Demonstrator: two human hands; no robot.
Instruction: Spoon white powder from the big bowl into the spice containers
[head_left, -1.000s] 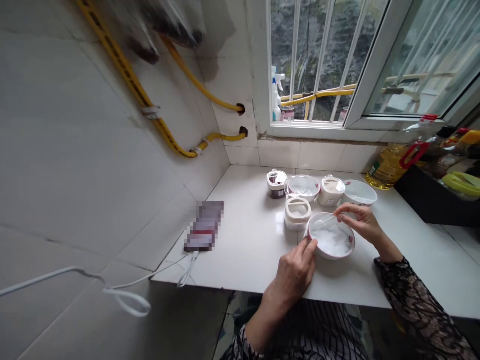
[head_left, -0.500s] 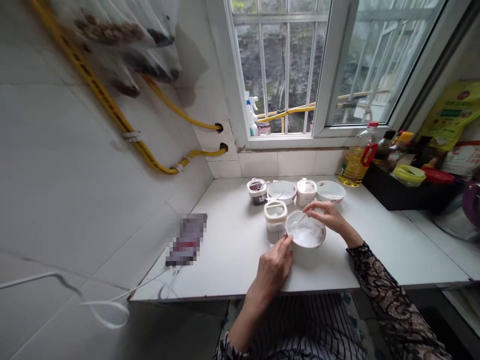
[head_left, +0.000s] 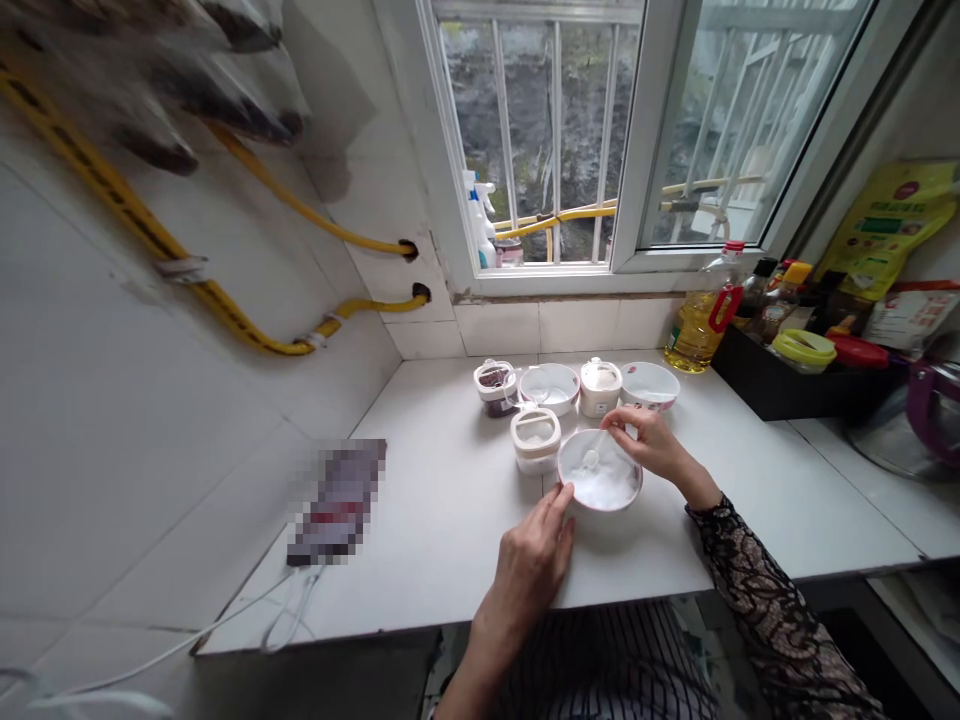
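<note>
A tiled wall (head_left: 97,400) fills the left of the frame, a yellow pipe (head_left: 247,325) bending across it; a barred window (head_left: 547,150) lights the upper centre, and a white counter (head_left: 435,520) spans the middle. The bowl (head_left: 571,452) sits right of centre, with something white inside; the right hand (head_left: 649,440) pinches the spoon (head_left: 592,458) by its handle, the head within the bowl; the left hand (head_left: 536,550) lays its fingertips on the near left rim, though whether they clasp the wall I cannot tell.

The likeliest mishap, I judge, is the bowl sliding or tipping, should the spoon press one side while the left fingers bear lightly; the white stuff could spill if flicked over the rim; the front jar (head_left: 536,445) stands so near that a push leftward might knock it.

The counter's front edge runs close below the hands; toward the window, a dark jar (head_left: 496,400), rear left bowl (head_left: 559,407), pale jar (head_left: 600,400) and rear right bowl (head_left: 646,378) form a tight row; more room lies rightward, short of the black box (head_left: 761,378); a cord (head_left: 247,606) crosses the lower left edge, well apart from both hands.
</note>
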